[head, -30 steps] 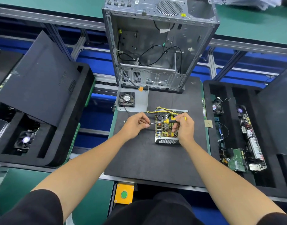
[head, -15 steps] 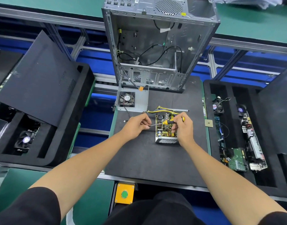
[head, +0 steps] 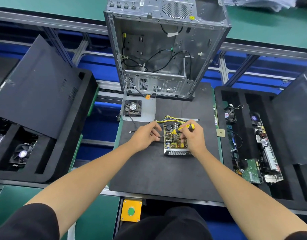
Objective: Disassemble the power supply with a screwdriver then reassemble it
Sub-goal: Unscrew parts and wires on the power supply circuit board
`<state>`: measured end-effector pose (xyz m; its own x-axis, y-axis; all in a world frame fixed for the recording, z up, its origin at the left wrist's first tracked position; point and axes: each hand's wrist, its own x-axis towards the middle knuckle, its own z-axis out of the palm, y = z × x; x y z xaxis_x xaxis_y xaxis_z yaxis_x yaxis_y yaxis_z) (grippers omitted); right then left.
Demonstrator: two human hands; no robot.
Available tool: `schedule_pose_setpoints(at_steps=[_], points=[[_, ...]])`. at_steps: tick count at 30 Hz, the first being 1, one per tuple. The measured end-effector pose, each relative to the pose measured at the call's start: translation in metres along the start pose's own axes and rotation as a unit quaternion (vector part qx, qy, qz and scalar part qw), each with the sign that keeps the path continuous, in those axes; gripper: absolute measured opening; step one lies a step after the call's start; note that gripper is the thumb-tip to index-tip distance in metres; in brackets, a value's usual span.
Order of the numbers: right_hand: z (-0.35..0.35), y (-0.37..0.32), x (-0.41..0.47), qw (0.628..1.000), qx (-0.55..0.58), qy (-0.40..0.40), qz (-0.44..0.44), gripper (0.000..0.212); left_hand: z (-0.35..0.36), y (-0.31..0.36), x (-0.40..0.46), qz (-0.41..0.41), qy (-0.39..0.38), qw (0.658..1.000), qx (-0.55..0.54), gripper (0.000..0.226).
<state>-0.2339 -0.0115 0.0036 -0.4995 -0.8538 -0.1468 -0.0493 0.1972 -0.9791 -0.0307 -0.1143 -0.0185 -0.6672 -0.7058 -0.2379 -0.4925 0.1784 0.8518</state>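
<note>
Head view: supply (head: 175, 142) sits open on mat (head: 158, 170). Right hand (head: 192, 137) closed on screwdriver (head: 181, 129); left hand (head: 145, 135) pinches its tip (screw unseen). Advise seating tip squarely, shaft upright, before turning

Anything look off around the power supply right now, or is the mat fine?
Nothing looks spilled or broken. The power supply sits open on the black mat, its fan plate lying detached beside it, as expected mid-disassembly. The right hand holds the screwdriver.
</note>
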Motion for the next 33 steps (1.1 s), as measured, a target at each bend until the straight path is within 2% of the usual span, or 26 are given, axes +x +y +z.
schedule_pose_setpoints(at_steps=[11, 17, 26, 30, 33], points=[[-0.043, -0.031, 0.045, 0.993, -0.054, -0.028, -0.097, 0.012, 0.028, 0.064, 0.041, 0.054, -0.065, 0.996, 0.009, 0.035], [-0.068, -0.024, 0.064, 0.994, -0.042, -0.049, -0.086, 0.014, 0.054, 0.084, 0.062, 0.073, -0.080, 0.990, 0.085, 0.039], [-0.100, -0.014, 0.092, 0.995, 0.016, -0.065, -0.069, 0.017, 0.064, 0.096, 0.090, 0.092, -0.127, 0.987, 0.040, 0.036], [-0.112, -0.009, 0.098, 0.994, 0.002, -0.077, -0.072, 0.014, 0.063, 0.096, 0.097, 0.124, -0.110, 0.980, 0.106, 0.029], [-0.118, -0.006, 0.098, 0.993, -0.016, -0.089, -0.075, 0.013, 0.070, 0.090, 0.092, 0.191, -0.090, 0.947, 0.242, 0.024]])
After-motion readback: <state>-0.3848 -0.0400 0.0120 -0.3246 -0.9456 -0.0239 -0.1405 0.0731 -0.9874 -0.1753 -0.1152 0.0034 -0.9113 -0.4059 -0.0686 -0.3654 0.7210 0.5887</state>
